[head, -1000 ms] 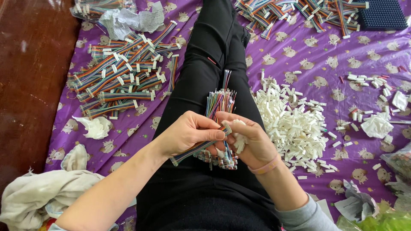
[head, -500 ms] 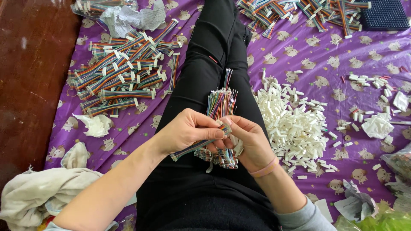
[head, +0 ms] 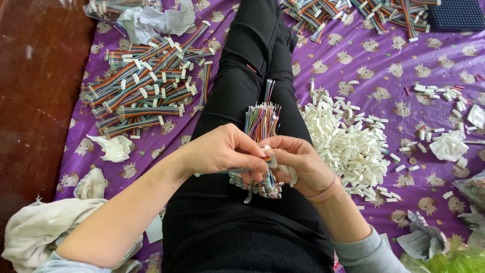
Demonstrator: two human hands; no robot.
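A bundle of rainbow ribbon cables (head: pixel 261 117) lies along my black-trousered legs (head: pixel 242 86). My left hand (head: pixel 222 149) pinches one flat ribbon cable (head: pixel 237 171) near its end, just over the bundle. My right hand (head: pixel 298 162) meets it fingertip to fingertip and holds a small white plastic connector (head: pixel 266 150) against the cable's end. More white shows under my right palm, but I cannot tell what it is. Both hands hover over my lap, touching each other.
A heap of white connectors (head: pixel 348 141) lies right of my legs on the purple patterned sheet (head: pixel 353 55). Finished cables (head: pixel 144 88) are stacked at left, more cables (head: pixel 353 12) at top right. Crumpled paper (head: pixel 115 147), a white cloth (head: pixel 45 227) and brown floor (head: pixel 30 76) are at left.
My hands stay over the lap with small finger movements. The left hand has drawn slightly toward the right, and the cable end now meets the white connector.
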